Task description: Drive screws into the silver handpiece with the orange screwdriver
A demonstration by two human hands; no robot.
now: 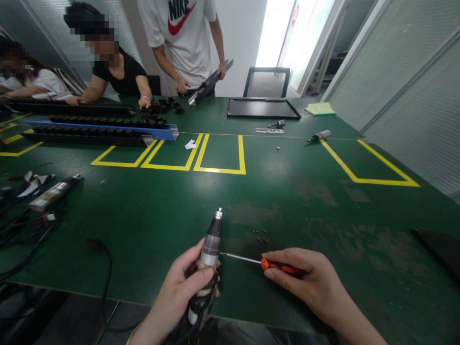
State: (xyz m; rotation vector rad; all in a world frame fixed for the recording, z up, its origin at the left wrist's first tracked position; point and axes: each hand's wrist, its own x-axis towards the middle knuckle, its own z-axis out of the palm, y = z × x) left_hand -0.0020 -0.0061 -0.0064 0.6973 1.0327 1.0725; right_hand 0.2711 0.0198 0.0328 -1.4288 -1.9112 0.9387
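My left hand (179, 278) is wrapped round an electric screwdriver (210, 247), its silver chuck tilted up and away from me. Its lower end and cord run down past the table's near edge. My right hand (305, 273) grips a hand screwdriver (283, 268) by its red-and-black handle. The thin shaft points left, with its tip at the side of the electric screwdriver's body; whether they touch I cannot tell. Several small screws (260, 236) lie on the green table (172, 201) just beyond my right hand.
Another electric screwdriver (53, 192) lies among cables at left. Long black-and-blue rails (172, 132) stretch across the far left. Beyond are a black panel (264, 109), a pen-like driver (319, 136) and a notepad (320, 109). Three people work across the table; one standing holds a metal rail (212, 82).
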